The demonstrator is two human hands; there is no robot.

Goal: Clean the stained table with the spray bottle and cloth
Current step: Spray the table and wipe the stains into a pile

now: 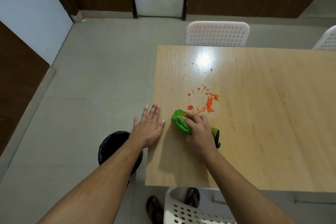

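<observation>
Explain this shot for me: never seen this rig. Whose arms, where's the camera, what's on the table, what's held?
There is no robot here. One wide-angle camera sits on a person's head and looks forward and down, so the two bare arms coming in from the bottom are the wearer's own.

The light wooden table carries a scatter of orange-red crumbs and droplets. The right hand curls its fingers over a bunched green cloth on the tabletop, just short of the mess. The left hand is flat and open at the table's left edge, holding nothing.

Around it: white perforated plastic chairs and a black-lined bin on the floor. No spray bottle is in view.
</observation>
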